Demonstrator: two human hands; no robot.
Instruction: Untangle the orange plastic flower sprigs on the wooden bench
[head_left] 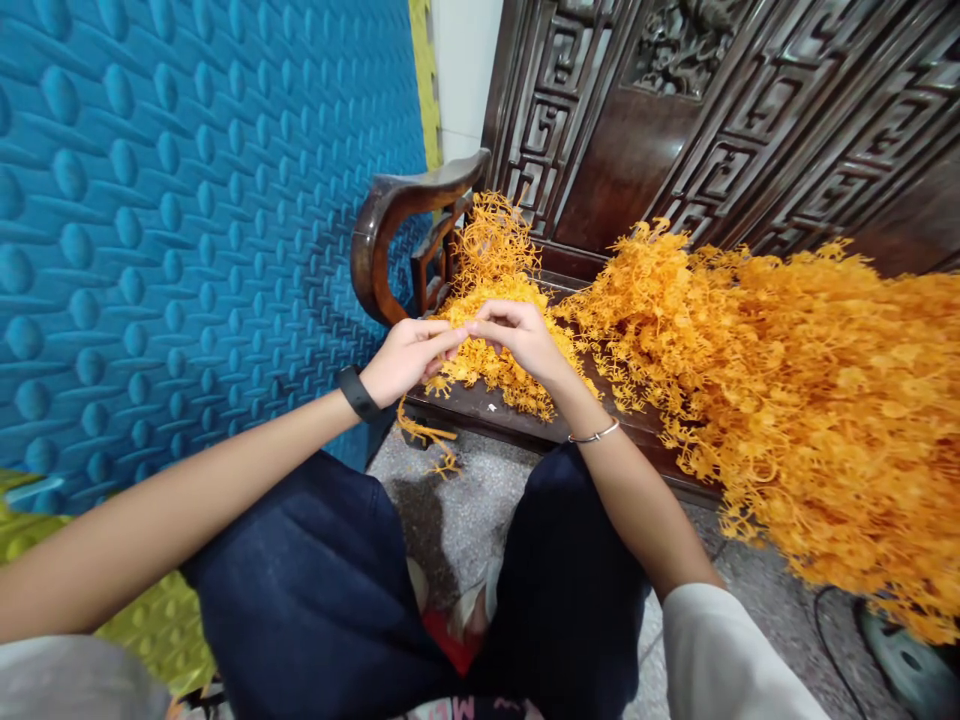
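Note:
My left hand [414,358], with a dark band on its wrist, is closed in a pinch above the front edge of the bench. An orange plastic stem [424,430] with small branched tips hangs just below it and seems to come from its fingers. Thumb and finger of my right hand [519,338] are pinched together and meet the left fingertips; what sits between them is too small to make out. Directly behind and beneath both hands lies a small heap of orange plastic sprigs [499,245] with flower-like ends.
A far larger pile of orange sprigs [810,400] spreads over the right side of the dark wooden bench [480,408]. The carved armrest [375,240] rises at left, beside a blue foam mat [187,220]. At lower right, a cable [821,630] lies on the speckled floor.

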